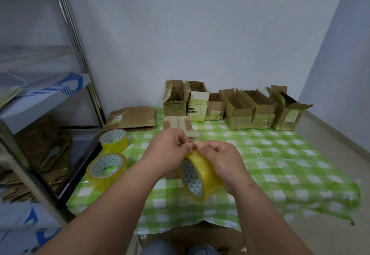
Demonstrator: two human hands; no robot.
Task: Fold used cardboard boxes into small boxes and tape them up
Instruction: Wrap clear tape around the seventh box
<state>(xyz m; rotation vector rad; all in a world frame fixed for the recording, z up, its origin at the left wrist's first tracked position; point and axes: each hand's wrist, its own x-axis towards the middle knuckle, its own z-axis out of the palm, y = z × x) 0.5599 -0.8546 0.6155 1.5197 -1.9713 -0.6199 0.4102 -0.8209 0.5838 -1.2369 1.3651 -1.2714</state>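
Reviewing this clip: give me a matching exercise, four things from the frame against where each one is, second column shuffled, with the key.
Things:
1. tape roll in hand
2. two spare tape rolls
3. row of taped open boxes
4. flattened cardboard sheet

Places:
A. along the wall, at the cloth's far edge
B. gripped by the right hand, left hand picking at its edge
C. far left corner, lying flat
D. on the cloth's left side

Pairs: 1-B, 2-D, 3-A, 4-C

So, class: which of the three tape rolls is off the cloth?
The roll gripped in both hands; the other two rolls lie at left.
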